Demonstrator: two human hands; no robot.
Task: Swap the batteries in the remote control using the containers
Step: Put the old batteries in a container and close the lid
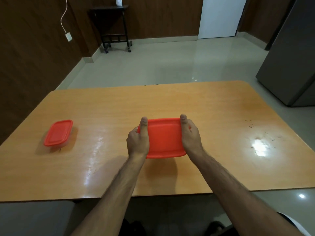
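A large container with a red lid sits at the middle of the wooden table. My left hand grips its left side, thumb lying along the lid's edge. My right hand grips its right side the same way. The lid is on and hides whatever is inside. A smaller container with a red lid stands closed at the left of the table, apart from both hands. No remote control or batteries show.
A bright light glare and a few dark specks mark the table's right part. Beyond the table are a tiled floor, a dark wheeled side table by the wall and a grey refrigerator at the right.
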